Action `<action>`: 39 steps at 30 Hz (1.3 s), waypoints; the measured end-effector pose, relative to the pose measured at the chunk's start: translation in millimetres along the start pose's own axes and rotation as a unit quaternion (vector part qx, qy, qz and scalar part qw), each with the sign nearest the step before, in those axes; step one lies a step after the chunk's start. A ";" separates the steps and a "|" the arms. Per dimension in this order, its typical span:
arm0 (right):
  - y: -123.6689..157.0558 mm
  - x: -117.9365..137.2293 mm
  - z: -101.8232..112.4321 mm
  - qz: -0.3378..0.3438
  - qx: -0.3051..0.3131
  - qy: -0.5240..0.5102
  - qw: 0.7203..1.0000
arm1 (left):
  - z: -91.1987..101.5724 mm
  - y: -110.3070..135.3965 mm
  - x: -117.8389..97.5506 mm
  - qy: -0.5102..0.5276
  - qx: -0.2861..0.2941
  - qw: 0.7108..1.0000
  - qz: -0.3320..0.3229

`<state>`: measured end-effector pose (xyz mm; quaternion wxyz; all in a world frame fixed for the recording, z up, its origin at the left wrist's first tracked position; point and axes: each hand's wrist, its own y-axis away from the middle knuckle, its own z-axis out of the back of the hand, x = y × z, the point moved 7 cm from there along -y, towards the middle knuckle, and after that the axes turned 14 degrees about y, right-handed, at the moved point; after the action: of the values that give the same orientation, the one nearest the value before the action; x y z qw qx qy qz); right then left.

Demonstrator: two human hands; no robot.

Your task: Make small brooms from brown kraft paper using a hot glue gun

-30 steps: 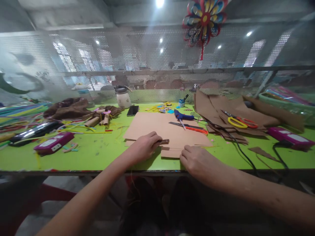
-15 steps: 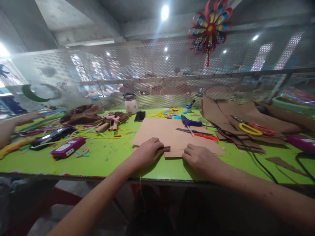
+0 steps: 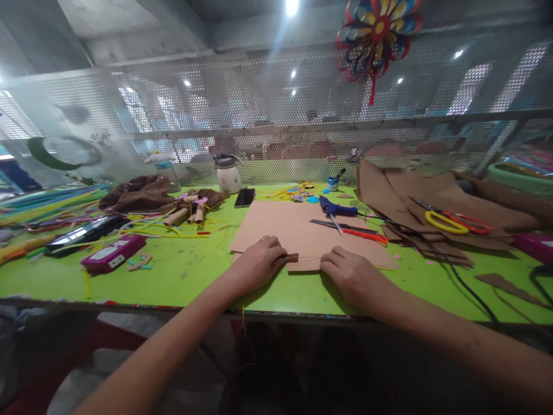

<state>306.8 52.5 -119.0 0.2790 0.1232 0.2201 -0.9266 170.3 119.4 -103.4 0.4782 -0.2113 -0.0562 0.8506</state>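
left fingers pinch a brown piece, right fingers bear on the paper's near edge

my left hand is nearly closed, thumb and fingers drawn narrow around a short dark-brown strip-like piece, whose squared end pokes out toward my right hand. that right hand is curled, fingertips bent down onto the near margin of the flat light-brown paper sheet; its thumb is hidden, so i cannot tell whether it grips or only presses. between the two hands lies a narrow light-brown paper strip, fold or separate piece i cannot tell, with a thin yellow strand along it.

the sheet lies in front of me on the bright green tabletop, its near margin close to the table's front edge. bare green runs between my left hand and the purple box-shaped device. a little green also shows between my wrists. beyond my right hand, the blue glue gun and the orange-red-handled cutting tool lie across the sheet's right part, and the crumpled brown paper pile closes off the far right.
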 end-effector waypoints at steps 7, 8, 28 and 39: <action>-0.4 -1.4 0.4 0.001 0.010 0.013 1.000 | -1.0 -2.1 0.7 -0.008 0.012 1.000 0.003; -0.5 -1.5 0.4 0.001 0.011 0.015 1.000 | -1.1 -2.0 0.7 -0.012 0.011 1.000 0.005; -7.0 3.8 -0.4 0.031 0.036 0.034 0.998 | 0.8 1.7 -0.4 0.002 -0.005 1.000 0.007; -14.3 6.8 3.0 0.018 0.016 0.062 0.998 | -1.1 1.9 0.2 -0.018 -0.003 1.000 0.020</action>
<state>292.8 58.7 -114.0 0.2796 0.1883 0.2199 -0.9154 169.1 118.4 -105.0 0.4596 -0.1982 -0.0628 0.8634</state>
